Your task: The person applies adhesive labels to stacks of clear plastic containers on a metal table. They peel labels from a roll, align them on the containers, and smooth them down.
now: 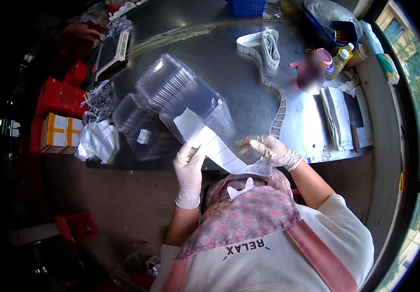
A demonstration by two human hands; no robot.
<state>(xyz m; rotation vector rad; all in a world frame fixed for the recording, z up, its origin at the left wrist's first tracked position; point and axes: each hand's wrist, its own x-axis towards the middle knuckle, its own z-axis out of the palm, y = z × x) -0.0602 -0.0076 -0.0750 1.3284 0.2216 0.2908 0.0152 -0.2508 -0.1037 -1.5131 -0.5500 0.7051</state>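
My left hand (189,171), in a white glove, grips a strip of white labels (219,148) near its free end. The strip curves down past my body and runs on, in a long winding band, to a folded bundle (270,49) at the back of the metal table. My right hand (268,149), also gloved, is raised over the strip with its fingers bent; whether they hold anything cannot be told. Clear plastic clamshell containers (210,98) are stacked just beyond my left hand. One container to their left bears a small printed label (143,136).
Plastic bags (96,140) and a scale (122,45) are at the left. On the right lie a cleaver (353,109) and folded white cloths (336,116), with bottles (341,60) and a blue basket (319,27) behind. The metal table's front edge (151,169) is before me.
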